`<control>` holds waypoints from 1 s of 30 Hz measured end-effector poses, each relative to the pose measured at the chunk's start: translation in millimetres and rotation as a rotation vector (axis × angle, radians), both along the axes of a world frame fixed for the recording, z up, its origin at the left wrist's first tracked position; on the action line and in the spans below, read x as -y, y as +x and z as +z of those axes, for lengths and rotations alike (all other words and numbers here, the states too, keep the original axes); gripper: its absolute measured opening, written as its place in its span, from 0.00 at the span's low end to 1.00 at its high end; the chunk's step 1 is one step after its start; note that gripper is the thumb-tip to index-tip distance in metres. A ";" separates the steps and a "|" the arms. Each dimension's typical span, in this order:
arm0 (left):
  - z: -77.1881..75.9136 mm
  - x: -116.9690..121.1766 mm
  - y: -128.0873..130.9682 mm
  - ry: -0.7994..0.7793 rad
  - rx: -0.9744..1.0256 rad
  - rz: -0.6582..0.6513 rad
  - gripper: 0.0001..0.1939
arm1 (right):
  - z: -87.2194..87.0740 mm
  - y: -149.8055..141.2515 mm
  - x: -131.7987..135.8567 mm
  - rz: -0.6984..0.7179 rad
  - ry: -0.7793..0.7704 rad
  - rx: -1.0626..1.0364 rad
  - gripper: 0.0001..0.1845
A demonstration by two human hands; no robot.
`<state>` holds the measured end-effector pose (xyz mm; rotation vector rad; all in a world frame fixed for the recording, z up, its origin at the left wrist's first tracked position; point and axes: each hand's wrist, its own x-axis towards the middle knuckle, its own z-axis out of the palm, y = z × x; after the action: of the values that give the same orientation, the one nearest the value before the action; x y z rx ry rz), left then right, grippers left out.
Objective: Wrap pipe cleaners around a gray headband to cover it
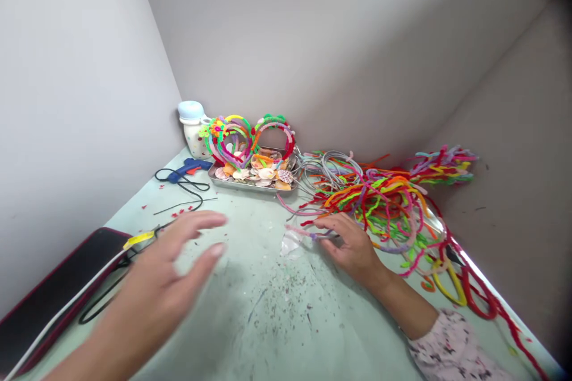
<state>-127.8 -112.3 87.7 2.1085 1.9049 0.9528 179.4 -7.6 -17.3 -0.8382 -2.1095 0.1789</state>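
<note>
My left hand [172, 271] hovers above the left part of the table, slightly blurred, with thumb and fingers apart and nothing between them. On the right, my right hand [351, 247] has its thumb and fingers closed around a pink and purple pipe cleaner [308, 234]; its pink end sticks out to the left over a clear plastic scrap [290, 243]. Just behind that hand lies a tangled heap of coloured pipe cleaners [384, 202], part of it hidden by my fingers.
A metal tray [268, 190] of seashells [266, 172] carries fuzzy coloured hoops [232, 143]. Left of it are a blue glue gun [190, 168] and a white jar [194, 134]. Scissors [456, 289] lie at right, grey cord coils [339, 169] behind. Walls close in the table [214, 333].
</note>
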 end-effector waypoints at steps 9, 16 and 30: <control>-58.1 -92.2 119.2 -0.166 0.134 -0.500 0.11 | 3.5 0.3 0.8 -0.048 -0.059 -0.046 0.16; -68.3 -118.8 118.9 -0.234 0.376 -0.587 0.10 | 10.6 3.5 4.6 -0.290 0.157 -0.100 0.14; -78.5 -123.5 116.4 -0.169 0.730 -0.438 0.10 | 8.5 -2.7 7.3 -0.199 0.113 0.175 0.17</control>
<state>-11.3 11.2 9.2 1.6413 1.0726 1.1769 176.7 -14.9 -8.8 -1.0190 -2.1578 -0.1218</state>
